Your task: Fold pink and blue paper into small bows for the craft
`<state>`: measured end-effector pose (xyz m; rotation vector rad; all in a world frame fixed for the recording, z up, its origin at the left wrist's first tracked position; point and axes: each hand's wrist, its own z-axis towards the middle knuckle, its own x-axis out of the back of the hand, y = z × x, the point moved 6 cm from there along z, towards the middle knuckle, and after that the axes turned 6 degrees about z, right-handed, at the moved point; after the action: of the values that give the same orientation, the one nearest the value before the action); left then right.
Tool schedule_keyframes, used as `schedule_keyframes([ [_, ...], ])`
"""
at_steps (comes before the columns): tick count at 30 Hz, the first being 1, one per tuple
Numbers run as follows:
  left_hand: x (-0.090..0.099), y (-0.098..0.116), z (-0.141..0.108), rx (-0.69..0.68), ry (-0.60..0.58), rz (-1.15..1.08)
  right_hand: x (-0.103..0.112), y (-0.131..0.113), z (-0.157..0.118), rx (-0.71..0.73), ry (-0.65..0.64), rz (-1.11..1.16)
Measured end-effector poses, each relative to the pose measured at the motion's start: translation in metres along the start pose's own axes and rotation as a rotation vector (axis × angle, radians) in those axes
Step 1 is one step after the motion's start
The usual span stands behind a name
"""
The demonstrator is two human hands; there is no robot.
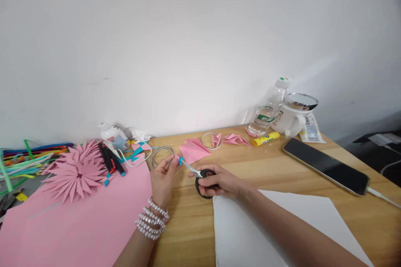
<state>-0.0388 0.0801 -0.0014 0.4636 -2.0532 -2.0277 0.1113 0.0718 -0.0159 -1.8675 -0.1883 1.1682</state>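
Near the middle of the table, my left hand [163, 175] pinches a small pink and blue paper piece [178, 159] between thumb and fingers. My right hand [219, 181] is closed round the black handles of the scissors [197, 172], whose blades point left and reach the small piece. Whether the blades are parted is hard to tell. Just behind the hands lies a pink paper sheet [194, 151]. Folded pink pieces [234, 139] and a metal ring [206, 141] lie to its right.
Pink paper flowers [78, 175], markers [109, 159] and a white bottle [114, 135] are at the left, on or by large pink paper [78, 233]. White paper [250, 233] lies under my right arm. Further right are a glue stick [265, 139], water bottle [266, 112], mug [286, 122] and phone [326, 167].
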Motion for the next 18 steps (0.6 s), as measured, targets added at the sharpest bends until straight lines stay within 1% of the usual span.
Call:
schedule_keyframes([
  [8,-0.0041,0.0025,-0.0038,-0.016,-0.063,0.023,-0.0028,-0.0016,-0.0006,-0.018,0.012,-0.029],
  [18,-0.0021,-0.0008,-0.0020,-0.062,-0.068,0.106,-0.0005,0.0017,0.0010,-0.056,0.031,-0.005],
])
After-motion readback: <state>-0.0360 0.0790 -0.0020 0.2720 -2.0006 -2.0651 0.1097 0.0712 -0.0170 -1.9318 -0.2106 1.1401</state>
